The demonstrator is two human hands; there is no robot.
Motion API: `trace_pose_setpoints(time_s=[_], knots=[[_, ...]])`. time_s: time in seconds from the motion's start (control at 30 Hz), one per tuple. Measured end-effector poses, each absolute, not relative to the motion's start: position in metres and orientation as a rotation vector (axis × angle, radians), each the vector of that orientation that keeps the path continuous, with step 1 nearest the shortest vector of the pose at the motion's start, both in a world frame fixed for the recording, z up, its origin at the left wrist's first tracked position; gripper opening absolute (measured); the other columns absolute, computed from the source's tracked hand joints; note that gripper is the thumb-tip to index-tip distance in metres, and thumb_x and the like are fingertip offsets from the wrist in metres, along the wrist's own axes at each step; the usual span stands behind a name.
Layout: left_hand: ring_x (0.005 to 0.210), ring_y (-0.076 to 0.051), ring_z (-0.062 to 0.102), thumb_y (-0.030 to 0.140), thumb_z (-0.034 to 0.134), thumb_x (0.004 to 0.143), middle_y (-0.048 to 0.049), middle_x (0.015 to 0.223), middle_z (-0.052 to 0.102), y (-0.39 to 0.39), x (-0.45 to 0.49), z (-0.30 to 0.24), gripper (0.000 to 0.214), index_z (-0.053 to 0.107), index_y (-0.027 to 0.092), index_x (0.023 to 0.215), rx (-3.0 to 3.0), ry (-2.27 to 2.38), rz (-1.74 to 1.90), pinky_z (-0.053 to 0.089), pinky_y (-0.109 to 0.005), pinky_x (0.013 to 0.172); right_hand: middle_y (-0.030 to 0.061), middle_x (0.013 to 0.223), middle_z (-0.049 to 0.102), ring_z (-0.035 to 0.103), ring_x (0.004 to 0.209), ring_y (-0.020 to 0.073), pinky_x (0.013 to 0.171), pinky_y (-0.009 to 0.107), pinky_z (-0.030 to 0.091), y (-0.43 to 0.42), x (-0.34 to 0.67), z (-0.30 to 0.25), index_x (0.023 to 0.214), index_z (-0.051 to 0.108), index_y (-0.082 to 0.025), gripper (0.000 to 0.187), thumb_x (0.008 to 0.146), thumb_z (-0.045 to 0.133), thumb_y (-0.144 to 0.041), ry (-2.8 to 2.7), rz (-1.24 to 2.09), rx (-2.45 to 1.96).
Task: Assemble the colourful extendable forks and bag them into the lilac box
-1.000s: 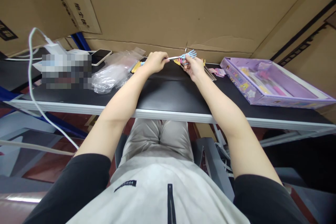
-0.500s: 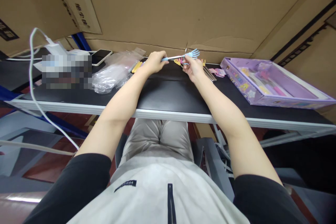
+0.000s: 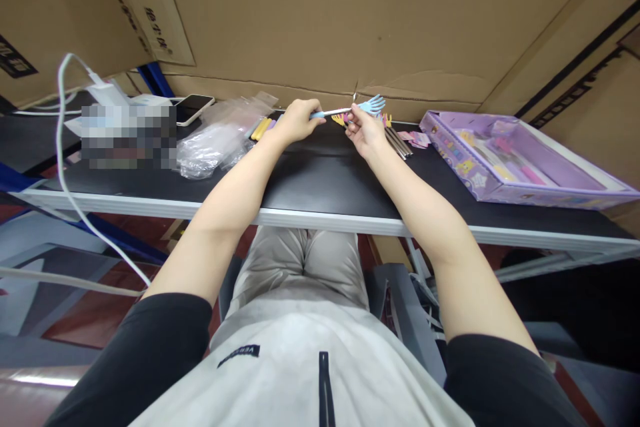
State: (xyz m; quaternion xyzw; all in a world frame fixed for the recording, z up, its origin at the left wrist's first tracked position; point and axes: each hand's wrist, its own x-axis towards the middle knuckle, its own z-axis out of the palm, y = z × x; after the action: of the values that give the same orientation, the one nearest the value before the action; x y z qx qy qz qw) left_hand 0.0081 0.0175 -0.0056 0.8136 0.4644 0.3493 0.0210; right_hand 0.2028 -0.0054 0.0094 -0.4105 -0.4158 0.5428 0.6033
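My left hand [image 3: 296, 121] is closed around the handle of a thin metal rod topped with a small blue plastic hand [image 3: 373, 105]. The rod points right, just above the black table [image 3: 320, 177]. My right hand [image 3: 364, 130] pinches the rod just below the blue head. Under my right hand lie more such rods with yellow and pink hand-shaped heads [image 3: 341, 119] and metal shafts [image 3: 397, 142]. Yellow and purple handles [image 3: 261, 128] lie left of my left hand.
Crumpled clear plastic bags [image 3: 217, 137] and a phone [image 3: 193, 108] lie at the left, beside a white charger with its cable [image 3: 63, 167]. An open purple toy box [image 3: 515, 159] sits at the right. Small pink cards [image 3: 416, 139] lie near it. Cardboard boxes [image 3: 350, 13] wall the back.
The blue-headed rod has slid a little to the right as it lengthened between my hands. My right hand shifted slightly left along it. Everything else stayed put.
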Motion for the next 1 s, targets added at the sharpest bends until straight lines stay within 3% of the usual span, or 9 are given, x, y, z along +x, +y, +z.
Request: trace_pose_setpoints(time_s=[0.2, 0.5, 0.73, 1.0], knots=[[0.098, -0.027, 0.064, 0.031, 0.065, 0.091, -0.0095, 0.097, 0.073, 0.015, 0.011, -0.004, 0.018, 0.072, 0.018, 0.102, 2.522, 1.462, 1.071, 0.048, -0.040, 0.095, -0.0111, 0.057, 0.051, 0.044, 0.045, 0.0012, 0.048, 0.014, 0.038, -0.002, 0.205, 0.009, 0.074, 0.051, -0.020, 0.041, 0.084, 0.090, -0.029, -0.948, 1.231, -0.959], [0.102, -0.030, 0.068, 0.033, 0.068, 0.089, -0.0098, 0.096, 0.076, 0.017, -0.002, 0.009, 0.016, 0.074, 0.020, 0.098, 2.498, 1.481, 1.148, 0.051, -0.041, 0.096, -0.0071, 0.064, 0.057, 0.046, 0.047, 0.0002, 0.046, 0.012, 0.039, 0.015, 0.206, 0.016, 0.077, 0.053, -0.018, 0.030, 0.098, 0.075, -0.026, -0.833, 1.168, -0.916], [0.099, -0.028, 0.069, 0.032, 0.072, 0.083, -0.0078, 0.094, 0.078, 0.016, -0.038, 0.033, 0.013, 0.076, 0.023, 0.091, 2.366, 1.569, 1.156, 0.052, -0.041, 0.098, -0.0066, 0.065, 0.050, 0.047, 0.049, 0.0030, 0.042, 0.014, 0.036, 0.047, 0.255, 0.019, 0.076, 0.052, -0.020, 0.046, 0.094, 0.075, -0.056, -0.837, 1.007, -0.894], [0.100, -0.028, 0.069, 0.034, 0.066, 0.084, -0.0078, 0.098, 0.082, 0.007, -0.063, 0.031, 0.021, 0.078, 0.022, 0.096, 2.301, 1.626, 1.211, 0.052, -0.042, 0.099, -0.0049, 0.065, 0.054, 0.053, 0.053, 0.0049, 0.045, 0.016, 0.039, 0.049, 0.256, 0.026, 0.076, 0.054, -0.019, 0.047, 0.092, 0.076, -0.057, -0.791, 1.020, -0.908]])
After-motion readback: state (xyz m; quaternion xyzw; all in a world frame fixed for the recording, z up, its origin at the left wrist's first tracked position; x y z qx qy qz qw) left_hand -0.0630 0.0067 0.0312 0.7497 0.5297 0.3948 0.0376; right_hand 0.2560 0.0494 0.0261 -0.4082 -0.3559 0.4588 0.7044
